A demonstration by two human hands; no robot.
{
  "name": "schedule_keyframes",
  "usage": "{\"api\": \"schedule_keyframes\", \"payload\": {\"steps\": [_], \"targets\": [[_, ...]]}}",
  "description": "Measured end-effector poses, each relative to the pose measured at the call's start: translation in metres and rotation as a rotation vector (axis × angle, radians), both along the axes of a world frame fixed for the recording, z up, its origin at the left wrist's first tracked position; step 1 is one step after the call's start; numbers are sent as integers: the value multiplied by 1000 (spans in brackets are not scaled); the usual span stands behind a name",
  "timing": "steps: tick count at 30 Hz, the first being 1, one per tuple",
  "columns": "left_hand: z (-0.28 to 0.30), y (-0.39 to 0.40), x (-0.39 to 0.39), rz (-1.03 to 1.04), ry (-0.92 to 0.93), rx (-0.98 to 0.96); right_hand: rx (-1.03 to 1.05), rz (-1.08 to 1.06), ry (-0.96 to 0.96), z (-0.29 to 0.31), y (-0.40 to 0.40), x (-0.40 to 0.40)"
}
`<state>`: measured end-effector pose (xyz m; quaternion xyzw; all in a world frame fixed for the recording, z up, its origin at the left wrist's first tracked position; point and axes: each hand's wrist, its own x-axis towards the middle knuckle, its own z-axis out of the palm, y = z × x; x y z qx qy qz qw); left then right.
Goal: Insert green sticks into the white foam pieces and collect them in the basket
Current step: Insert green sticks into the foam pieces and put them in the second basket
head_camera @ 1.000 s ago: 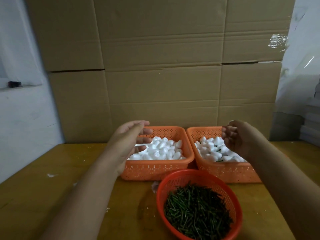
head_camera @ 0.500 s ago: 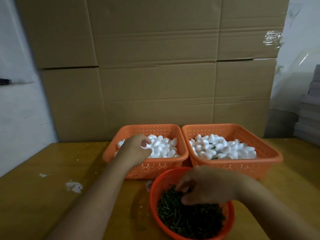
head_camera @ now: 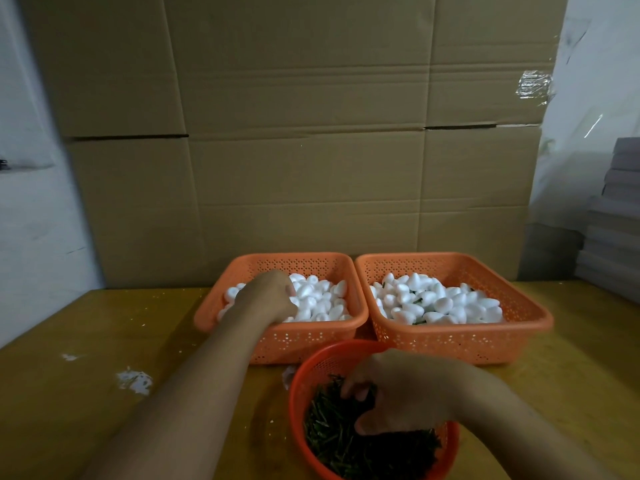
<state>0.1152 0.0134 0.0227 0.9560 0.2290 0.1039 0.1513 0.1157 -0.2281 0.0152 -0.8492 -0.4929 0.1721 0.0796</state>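
While cardboard boxes (head_camera: 311,133) wall off the far edge of the surface (head_camera: 69,393), two rectangular orange baskets sit side by side before them. The left basket (head_camera: 311,344) holds plain white foam pieces (head_camera: 322,301); the left hand (head_camera: 270,296) reaches among them, grip hidden. The right basket (head_camera: 460,341) holds pieces with green showing. Nearest, the right hand (head_camera: 405,393) curls its fingers into the green sticks (head_camera: 332,431) in the round red basket (head_camera: 299,386); better to pinch just one. White scraps (head_camera: 135,381) lie leftward, obstructing nothing.
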Motion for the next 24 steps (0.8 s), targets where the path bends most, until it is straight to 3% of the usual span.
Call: {"api": "schedule_keyframes", "payload": {"steps": [5, 8, 10, 13, 19, 24], "targets": [[1, -7, -17, -148, -467, -345, 18, -20, 32, -2, 1, 1], [5, -20, -37, -278, -601, -797, 30, -14, 24, -3, 0, 1], [9, -26, -49, -346, -631, -969, 33, -2, 4, -5, 1, 0], [13, -29, -58, -425, -620, -1044, 25, 1, -18, -6, 2, -2], [17, -27, -67, -588, -634, -1014, 20, 2, -17, -7, 3, -3], [19, -26, -69, -524, -599, -1052, 32, 6, -35, -9, 3, -3]]}}
